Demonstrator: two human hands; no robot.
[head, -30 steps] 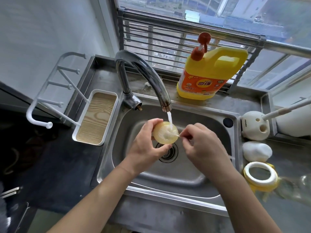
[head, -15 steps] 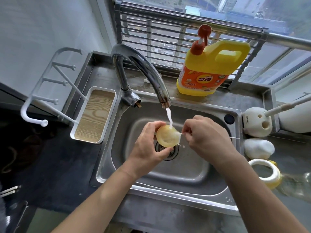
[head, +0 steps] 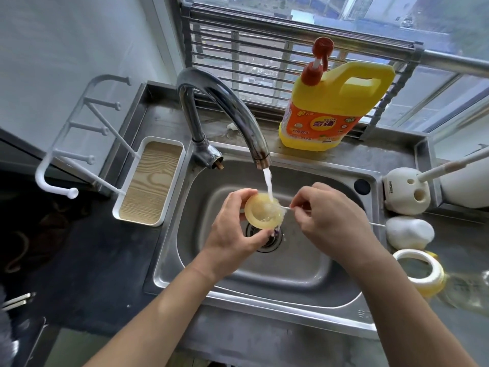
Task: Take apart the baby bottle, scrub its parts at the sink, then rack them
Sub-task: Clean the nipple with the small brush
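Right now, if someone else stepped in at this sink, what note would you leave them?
Left-hand grip holds the yellowish translucent silicone teat under the running tap water.
Right-hand grip pinches a thin white brush stick poking into it.
White-and-yellow screw ring and clear bottle body sit on the counter, right.
Done: teat off the bottle. Left: finish scrubbing, then the white peg rack.

The middle of the sink (head: 291, 271) is filled by the left hand (head: 230, 231) round the nipple (head: 260, 215) and the right hand (head: 330, 223) pinching a thin brush (head: 286, 207), and access from above is barred by the arched faucet (head: 225, 107). Free room is left over the near basin floor. The desk (head: 452, 231) at right is crowded by a brush holder (head: 404, 192), a white lump (head: 408, 231) and a bottle ring (head: 419, 271).
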